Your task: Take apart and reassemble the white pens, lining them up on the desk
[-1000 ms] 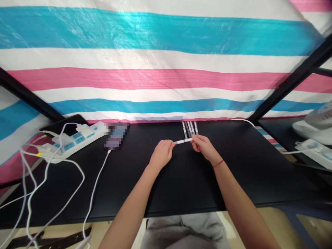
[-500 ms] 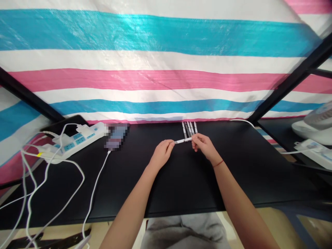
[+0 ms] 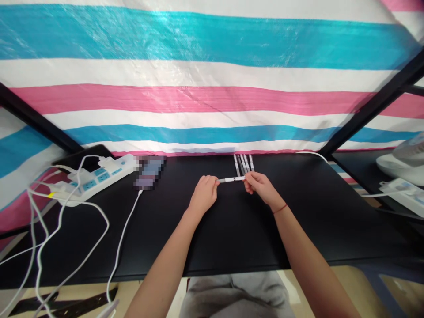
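A white and grey pen point(image 3: 229, 179) is stretched nearly level between my hands, just above the black table. My left hand point(image 3: 204, 193) pinches its left end, with the fingers closed together. At the other end, my right hand point(image 3: 260, 184) grips it between thumb and fingertips; that tip is covered by the fingers. Behind my right hand, several similar pens point(image 3: 244, 163) lie side by side in a row, pointing toward the striped sheet. My right hand hides the near ends of some of them.
On the left of the table point(image 3: 159, 238) are a white power strip point(image 3: 102, 176) with tangled white cables and a phone point(image 3: 150, 172) on a charging cable point(image 3: 124, 229). A striped sheet point(image 3: 212, 101) hangs behind. Another power strip point(image 3: 406, 194) is at far right.
My left hand has shifted slightly left along the pen, showing more of its grey end. My right hand keeps its grip. The camera view has moved a little.
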### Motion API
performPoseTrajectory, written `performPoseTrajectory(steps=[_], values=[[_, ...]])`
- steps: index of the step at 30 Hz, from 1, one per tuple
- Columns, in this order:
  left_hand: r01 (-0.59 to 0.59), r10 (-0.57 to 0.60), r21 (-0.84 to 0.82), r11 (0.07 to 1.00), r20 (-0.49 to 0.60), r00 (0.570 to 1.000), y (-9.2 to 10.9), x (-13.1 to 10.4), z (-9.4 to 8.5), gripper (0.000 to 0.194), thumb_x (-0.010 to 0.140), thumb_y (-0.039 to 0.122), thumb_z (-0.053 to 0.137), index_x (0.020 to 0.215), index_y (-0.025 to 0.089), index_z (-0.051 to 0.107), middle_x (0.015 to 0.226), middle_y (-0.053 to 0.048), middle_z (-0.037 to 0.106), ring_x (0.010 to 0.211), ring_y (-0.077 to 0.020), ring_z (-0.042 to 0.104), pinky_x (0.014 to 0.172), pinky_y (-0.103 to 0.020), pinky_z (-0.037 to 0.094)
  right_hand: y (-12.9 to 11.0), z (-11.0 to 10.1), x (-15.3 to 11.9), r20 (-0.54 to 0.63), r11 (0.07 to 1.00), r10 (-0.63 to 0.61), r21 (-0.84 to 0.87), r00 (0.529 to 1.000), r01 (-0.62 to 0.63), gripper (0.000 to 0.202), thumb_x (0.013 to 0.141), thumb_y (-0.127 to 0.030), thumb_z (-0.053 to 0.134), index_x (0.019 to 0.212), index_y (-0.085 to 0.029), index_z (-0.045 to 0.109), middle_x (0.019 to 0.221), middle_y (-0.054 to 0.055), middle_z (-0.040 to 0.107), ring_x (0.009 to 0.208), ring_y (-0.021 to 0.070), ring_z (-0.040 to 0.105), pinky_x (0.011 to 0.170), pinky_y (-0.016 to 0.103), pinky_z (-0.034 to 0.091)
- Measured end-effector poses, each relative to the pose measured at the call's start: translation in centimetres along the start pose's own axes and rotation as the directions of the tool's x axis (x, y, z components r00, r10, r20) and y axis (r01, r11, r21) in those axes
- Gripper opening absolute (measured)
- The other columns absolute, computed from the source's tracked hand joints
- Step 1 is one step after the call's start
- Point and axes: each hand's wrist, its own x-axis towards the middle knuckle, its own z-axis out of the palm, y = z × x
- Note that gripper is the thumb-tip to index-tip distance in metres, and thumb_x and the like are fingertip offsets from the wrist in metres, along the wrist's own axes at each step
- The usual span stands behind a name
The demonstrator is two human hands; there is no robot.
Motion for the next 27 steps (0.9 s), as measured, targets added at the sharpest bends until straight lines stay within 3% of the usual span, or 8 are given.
performPoseTrajectory(steps=[3, 6, 13, 17, 23, 25, 27], values=[[0.071, -0.07, -0.033, 0.997, 0.042, 0.997, 0.2, -0.1, 0.2, 0.027, 0.096, 0.024, 0.033, 0.081, 0.018, 0.056, 0.074, -0.005, 0.058, 0.073, -0.0205, 0.052, 0.072, -0.034, 0.044, -0.1, -0.1, 0.0, -0.013, 0.997, -0.07, -0.023, 0.997, 0.07, 0.026, 0.086, -0.045, 0.059, 0.085, -0.019, 0.058, 0.067, -0.001, 0.057, 0.06, 0.0111, 0.056, 0.054, 0.024, 0.051], [0.153, -0.138, -0.167, 0.974, 0.099, 0.985, 0.3, -0.1, 0.3, 0.03, 0.096, 0.028, 0.034, 0.081, 0.018, 0.058, 0.076, -0.005, 0.061, 0.076, -0.0195, 0.057, 0.075, -0.033, 0.046, 0.1, -0.1, 0.1, -0.061, 0.993, -0.114, -0.002, 0.992, 0.114, 0.026, 0.083, -0.042, 0.064, 0.096, -0.02, 0.058, 0.077, 0.001, 0.059, 0.073, 0.0152, 0.061, 0.061, 0.03, 0.057], [0.326, -0.322, -0.452, 0.83, 0.09, 0.943, -0.5, 0.2, 0.5, 0.034, 0.095, 0.036, 0.041, 0.12, 0.022, 0.06, 0.099, -0.005, 0.066, 0.089, -0.0171, 0.063, 0.084, -0.032, 0.05, -0.1, 0.0, 0.3, -0.144, 0.994, -0.063, 0.082, 0.988, 0.075, 0.03, 0.08, -0.042, 0.067, 0.099, -0.02, 0.061, 0.081, 0.003, 0.062, 0.071, 0.0153, 0.062, 0.054, 0.028, 0.056], [0.422, -0.413, -0.565, 0.709, 0.153, 0.898, -0.8, 0.0, 0.9, 0.031, 0.091, 0.037, 0.048, 0.112, 0.021, 0.064, 0.092, -0.005, 0.069, 0.08, -0.016, 0.065, 0.077, -0.03, 0.053, -0.2, -0.2, 0.3, -0.211, 0.994, -0.039, 0.09, 0.977, 0.059, 0.031, 0.078, -0.045, 0.068, 0.093, -0.019, 0.062, 0.073, 0.002, 0.061, 0.07, 0.016, 0.062, 0.055, 0.028, 0.056], [0.461, -0.481, -0.678, 0.572, 0.178, 0.859, -0.7, 0.1, 1.2, 0.03, 0.088, 0.037, 0.051, 0.106, 0.017, 0.064, 0.086, -0.006, 0.071, 0.078, -0.0166, 0.068, 0.073, -0.03, 0.055, -0.3, -0.1, 0.3, -0.175, 0.992, -0.007, 0.12, 0.985, 0.028, 0.041, 0.073, -0.045, 0.073, 0.103, -0.022, 0.057, 0.105, 0.007, 0.066, 0.078, 0.0157, 0.065, 0.063, 0.03, 0.057], [0.462, -0.493, -0.692, 0.555, 0.174, 0.852, -0.5, 0.2, 1.2, 0.031, 0.088, 0.037, 0.051, 0.106, 0.016, 0.064, 0.085, -0.007, 0.071, 0.078, -0.0169, 0.068, 0.074, -0.031, 0.055, -0.1, -0.1, 0.4, -0.193, 0.994, 0.068, 0.093, 0.979, -0.051, 0.04, 0.077, -0.052, 0.067, 0.1, -0.021, 0.057, 0.093, 0.005, 0.067, 0.066, 0.0138, 0.064, 0.054, 0.027, 0.055], [0.463, -0.498, -0.7, 0.544, 0.175, 0.849, -0.4, 0.2, 1.1, 0.031, 0.087, 0.039, 0.052, 0.105, 0.016, 0.065, 0.085, -0.007, 0.071, 0.079, -0.017, 0.068, 0.074, -0.031, 0.055, 0.1, -0.1, 0.4, -0.179, 0.993, 0.116, 0.019, 0.977, -0.114, 0.04, 0.081, -0.057, 0.058, 0.086, -0.018, 0.058, 0.072, 0.003, 0.064, 0.052, 0.0109, 0.057, 0.045, 0.023, 0.048]])
